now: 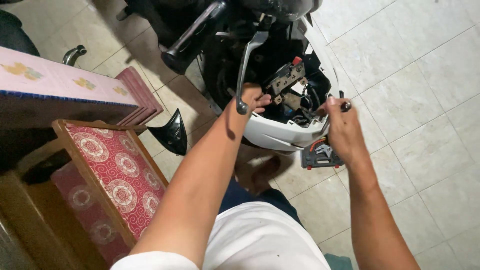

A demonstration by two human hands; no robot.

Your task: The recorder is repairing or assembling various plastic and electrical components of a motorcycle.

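Left fingers: the left hand, at frame centre, curls its fingers over the rim of the opened white scooter front panel, apparently to steady it.
Right fingers: the right hand closes around a dark-handled tool whose tip points into the exposed wiring and metal bracket.
Arms: both forearms reach up from the lower frame, the left nearly straight, the right bent inward at the wrist.
Brake lever: the silver lever hangs just above the left hand.
Floor: a small tool case lies on the tiles below the panel; a loose black trim piece sits centre left.
Left edge: red patterned cushioned chair.
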